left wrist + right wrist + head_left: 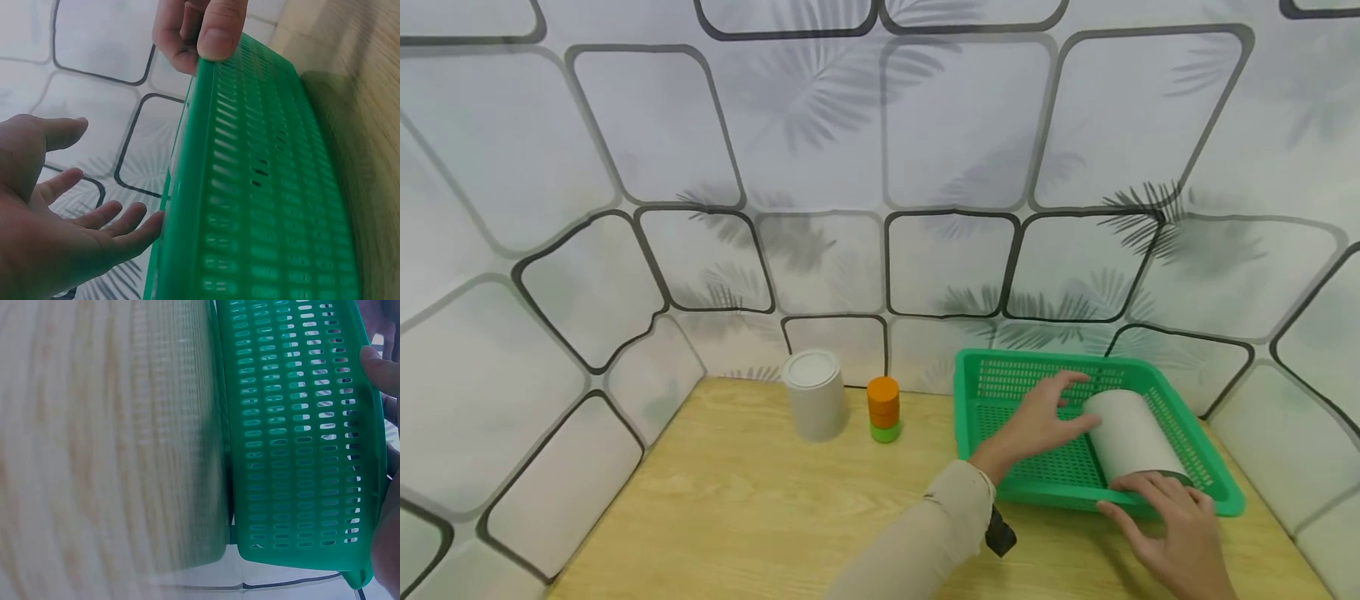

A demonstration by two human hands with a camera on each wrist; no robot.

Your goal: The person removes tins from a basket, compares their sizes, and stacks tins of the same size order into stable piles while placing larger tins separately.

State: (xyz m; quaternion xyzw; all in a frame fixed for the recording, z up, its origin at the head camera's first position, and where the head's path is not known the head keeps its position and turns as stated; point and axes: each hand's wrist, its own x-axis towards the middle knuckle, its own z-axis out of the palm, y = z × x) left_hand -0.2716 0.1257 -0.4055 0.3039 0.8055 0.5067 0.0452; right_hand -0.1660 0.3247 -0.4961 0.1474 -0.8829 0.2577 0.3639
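Observation:
A green plastic basket (1052, 497) with slotted walls stands at the right of the table. Inside it, a white cylindrical can (1135, 437) lies on its side. My left hand (1039, 423) hovers over the basket beside the can, fingers spread and palm empty; its thumb is close to the can's far end. At the near rim, my right hand (1172, 529) has its thumb (219, 37) outside and its bent fingers inside, by the can's near end. Whether those fingers also touch the can is hidden. The right wrist view shows the basket's slotted wall (300, 431).
A second white can (816, 400) stands upright at the back of the wooden table (737, 500). Right of it is a small stack of orange and green round pieces (883, 404). Patterned white sheeting (955, 125) encloses the back and sides.

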